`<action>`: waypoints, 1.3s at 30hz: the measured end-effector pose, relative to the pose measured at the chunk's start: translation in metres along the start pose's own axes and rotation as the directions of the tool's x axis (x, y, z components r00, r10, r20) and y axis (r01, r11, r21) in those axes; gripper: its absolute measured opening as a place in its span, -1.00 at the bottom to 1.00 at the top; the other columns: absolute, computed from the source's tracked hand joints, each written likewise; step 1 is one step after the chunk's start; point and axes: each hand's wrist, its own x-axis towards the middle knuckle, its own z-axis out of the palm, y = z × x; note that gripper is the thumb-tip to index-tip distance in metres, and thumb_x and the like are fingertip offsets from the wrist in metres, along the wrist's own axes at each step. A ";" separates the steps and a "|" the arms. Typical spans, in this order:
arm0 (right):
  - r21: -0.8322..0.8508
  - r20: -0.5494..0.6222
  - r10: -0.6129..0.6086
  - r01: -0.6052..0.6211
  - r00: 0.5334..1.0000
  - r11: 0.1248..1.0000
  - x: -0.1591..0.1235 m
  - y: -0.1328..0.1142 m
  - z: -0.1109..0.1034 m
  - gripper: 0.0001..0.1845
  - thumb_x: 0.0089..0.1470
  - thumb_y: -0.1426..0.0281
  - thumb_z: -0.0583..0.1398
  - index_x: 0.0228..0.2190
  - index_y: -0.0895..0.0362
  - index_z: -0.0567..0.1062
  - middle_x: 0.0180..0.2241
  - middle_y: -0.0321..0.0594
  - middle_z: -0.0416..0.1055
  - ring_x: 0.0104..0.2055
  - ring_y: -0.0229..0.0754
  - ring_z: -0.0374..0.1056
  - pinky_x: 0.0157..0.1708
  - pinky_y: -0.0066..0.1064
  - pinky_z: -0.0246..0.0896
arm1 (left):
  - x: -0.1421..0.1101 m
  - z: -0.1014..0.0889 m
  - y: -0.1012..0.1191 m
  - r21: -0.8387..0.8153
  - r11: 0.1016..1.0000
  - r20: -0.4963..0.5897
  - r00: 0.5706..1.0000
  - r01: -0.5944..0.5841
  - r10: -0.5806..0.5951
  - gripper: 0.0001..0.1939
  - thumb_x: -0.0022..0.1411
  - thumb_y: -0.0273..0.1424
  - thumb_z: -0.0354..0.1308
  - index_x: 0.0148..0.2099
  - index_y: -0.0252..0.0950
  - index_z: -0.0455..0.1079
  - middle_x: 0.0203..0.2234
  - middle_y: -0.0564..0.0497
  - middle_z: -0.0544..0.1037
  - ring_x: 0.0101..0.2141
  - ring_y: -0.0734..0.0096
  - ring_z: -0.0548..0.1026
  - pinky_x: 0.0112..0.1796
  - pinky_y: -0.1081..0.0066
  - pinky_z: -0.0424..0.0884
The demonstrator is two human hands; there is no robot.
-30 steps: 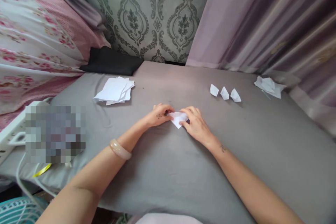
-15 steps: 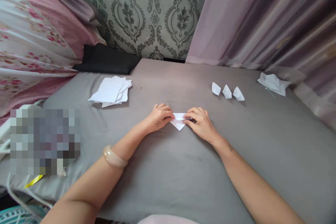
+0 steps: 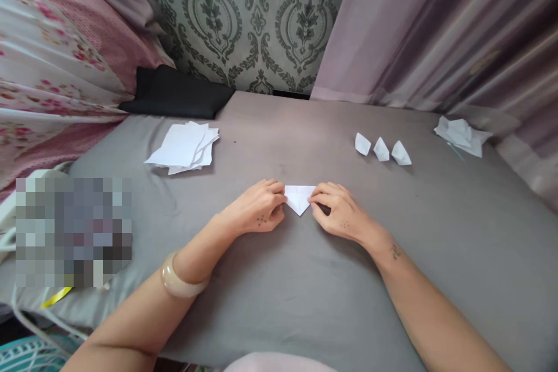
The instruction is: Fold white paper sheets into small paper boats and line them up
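Between my hands a folded white sheet of paper forms a small triangle with its point toward me and a faint crease down its middle. My left hand pinches the left corner, its fingers closed. At the opposite corner, my right hand has thumb and fingertips closed on the paper. Both hands rest low on the grey bed sheet. Parts of the paper's two side corners are hidden under the fingers.
Three folded paper shapes stand at the back right. Loose white papers lie farther right, and a stack of white sheets is at the left. Black cloth lies by the wall. A blurred patch covers something at far left.
The paper's raised upper flap now lies flat, so the triangle looks smooth. My hands have moved slightly apart, out to the corners. The view has shifted a little.
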 end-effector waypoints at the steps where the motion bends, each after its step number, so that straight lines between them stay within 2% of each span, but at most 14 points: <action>1: 0.005 -0.020 0.036 -0.036 0.999 0.999 0.002 -0.001 0.003 -0.76 0.16 0.42 0.09 -0.48 0.11 0.51 -0.39 -0.21 0.41 -0.30 -0.19 0.28 -0.22 -0.33 0.10 | 0.003 0.004 0.000 -0.004 0.999 -0.032 0.999 0.038 -0.038 -0.72 0.29 -0.39 -0.05 -0.37 -0.30 0.45 -0.38 -0.09 0.43 -0.34 0.31 0.37 -0.24 0.33 0.25; 3: 0.002 -0.054 0.107 -0.107 0.993 0.994 0.007 -0.001 0.010 -0.68 0.18 0.32 0.10 -0.57 0.12 0.45 -0.44 -0.23 0.38 -0.35 -0.21 0.28 -0.26 -0.33 0.09 | 0.012 0.013 -0.002 -0.015 0.991 -0.102 0.986 0.134 -0.135 -0.61 0.33 -0.30 -0.08 -0.48 -0.31 0.39 -0.47 -0.06 0.40 -0.40 0.34 0.35 -0.27 0.33 0.25; 5: -0.005 -0.074 0.163 -0.164 0.984 0.986 0.011 0.000 0.016 -0.72 0.15 0.28 0.15 -0.55 0.11 0.43 -0.43 -0.26 0.37 -0.36 -0.21 0.28 -0.26 -0.32 0.10 | 0.020 0.021 -0.006 -0.057 0.975 -0.127 0.968 0.213 -0.218 -0.64 0.30 -0.27 -0.01 -0.50 -0.30 0.34 -0.49 -0.04 0.39 -0.40 0.34 0.34 -0.28 0.34 0.25; 7: -0.001 -0.098 0.196 -0.197 0.976 0.980 0.013 0.002 0.020 -0.85 0.10 0.27 0.19 -0.39 0.09 0.46 -0.34 -0.23 0.38 -0.29 -0.17 0.29 -0.22 -0.29 0.12 | 0.026 0.026 -0.010 -0.092 0.956 -0.157 0.944 0.279 -0.290 -0.78 0.22 -0.25 0.11 -0.38 -0.29 0.36 -0.39 -0.05 0.40 -0.31 0.28 0.34 -0.23 0.31 0.26; 10: 0.015 -0.117 0.224 -0.224 0.968 0.974 0.013 0.007 0.021 -0.67 0.06 0.24 0.21 -0.11 0.04 0.43 -0.14 -0.15 0.35 -0.11 -0.06 0.25 -0.10 -0.21 0.12 | 0.028 0.026 -0.013 -0.147 0.911 -0.148 0.902 0.386 -0.406 -0.70 0.11 -0.21 0.22 -0.19 -0.28 0.35 -0.24 -0.08 0.38 -0.20 0.19 0.31 -0.14 0.23 0.24; 13: 0.042 -0.065 0.229 -0.226 0.971 0.973 0.012 0.011 0.020 -0.67 0.07 0.24 0.19 -0.10 0.02 0.43 -0.08 -0.14 0.33 -0.05 -0.03 0.22 -0.07 -0.17 0.11 | 0.026 0.023 -0.013 -0.195 0.877 -0.080 0.885 0.438 -0.460 -0.71 0.08 -0.23 0.24 -0.19 -0.26 0.35 -0.22 -0.06 0.36 -0.15 0.16 0.29 -0.12 0.20 0.21; 17: 0.109 -0.025 0.238 -0.234 0.971 0.966 0.013 0.010 0.018 -0.81 0.05 0.31 0.19 -0.24 0.04 0.39 -0.12 -0.18 0.36 -0.07 -0.07 0.23 -0.10 -0.19 0.10 | 0.026 0.019 -0.013 -0.257 0.864 -0.029 0.891 0.432 -0.454 -0.80 0.10 -0.27 0.21 -0.27 -0.26 0.34 -0.25 -0.03 0.36 -0.15 0.19 0.30 -0.13 0.21 0.18; 20: 0.198 0.014 0.256 -0.254 0.966 0.947 0.014 0.006 0.014 -0.88 0.03 0.34 0.19 -0.32 0.05 0.36 -0.24 -0.26 0.40 -0.16 -0.14 0.26 -0.13 -0.24 0.08 | 0.026 0.014 -0.011 -0.314 0.858 0.031 0.907 0.407 -0.419 -0.86 0.13 -0.31 0.17 -0.34 -0.27 0.32 -0.33 0.02 0.41 -0.20 0.23 0.34 -0.13 0.21 0.16; 23: 0.308 0.077 0.279 -0.289 0.957 0.906 0.013 0.003 0.008 -0.92 0.03 0.35 0.18 -0.37 0.05 0.36 -0.36 -0.32 0.41 -0.27 -0.20 0.28 -0.20 -0.31 0.11 | 0.026 0.010 -0.010 -0.365 0.850 0.066 0.921 0.381 -0.384 -0.90 0.14 -0.35 0.14 -0.31 -0.27 0.34 -0.38 0.05 0.47 -0.26 0.29 0.37 -0.11 0.20 0.14; 26: 0.432 0.133 0.276 -0.306 0.952 0.848 0.012 0.004 0.004 -0.90 0.02 0.36 0.16 -0.33 0.07 0.41 -0.36 -0.31 0.43 -0.31 -0.24 0.30 -0.27 -0.37 0.14 | 0.025 0.006 -0.012 -0.368 0.864 0.097 0.938 0.344 -0.332 -0.85 0.15 -0.35 0.12 -0.21 -0.24 0.41 -0.34 0.03 0.51 -0.26 0.30 0.39 -0.08 0.20 0.14; 30: 0.530 0.145 0.270 -0.306 0.952 0.791 0.012 0.006 0.000 -0.84 0.03 0.35 0.15 -0.29 0.08 0.46 -0.33 -0.28 0.46 -0.30 -0.23 0.33 -0.30 -0.40 0.18 | 0.024 0.003 -0.016 -0.359 0.888 0.129 0.958 0.287 -0.257 -0.77 0.17 -0.24 0.08 -0.30 -0.25 0.49 -0.40 0.01 0.50 -0.33 0.34 0.37 -0.19 0.32 0.22; 32: 0.556 0.157 0.274 -0.314 0.949 0.770 0.012 0.007 -0.002 -0.80 0.04 0.33 0.15 -0.26 0.09 0.49 -0.31 -0.27 0.47 -0.32 -0.23 0.34 -0.31 -0.40 0.19 | 0.023 0.000 -0.017 -0.423 0.857 0.150 0.955 0.294 -0.254 -0.72 0.16 -0.19 0.08 -0.33 -0.28 0.50 -0.49 0.04 0.45 -0.42 0.41 0.34 -0.33 0.42 0.23; 35: 0.561 0.173 0.265 -0.316 0.949 0.765 0.012 0.007 -0.006 -0.77 0.05 0.31 0.15 -0.26 0.09 0.54 -0.29 -0.25 0.47 -0.33 -0.23 0.33 -0.33 -0.40 0.19 | 0.022 -0.003 -0.017 -0.568 0.749 0.202 0.940 0.340 -0.274 -0.67 0.15 -0.15 0.09 -0.30 -0.32 0.49 -0.62 0.11 0.31 -0.57 0.53 0.21 -0.53 0.51 0.11; 39: 0.595 0.185 0.266 -0.323 0.946 0.736 0.012 0.010 -0.011 -0.80 0.02 0.29 0.19 -0.41 0.11 0.59 -0.37 -0.26 0.45 -0.35 -0.23 0.32 -0.34 -0.42 0.16 | 0.022 -0.004 -0.016 -0.652 0.678 0.186 0.939 0.339 -0.290 -0.66 0.13 -0.15 0.12 -0.30 -0.36 0.48 -0.64 0.13 0.27 -0.59 0.57 0.15 -0.57 0.52 0.04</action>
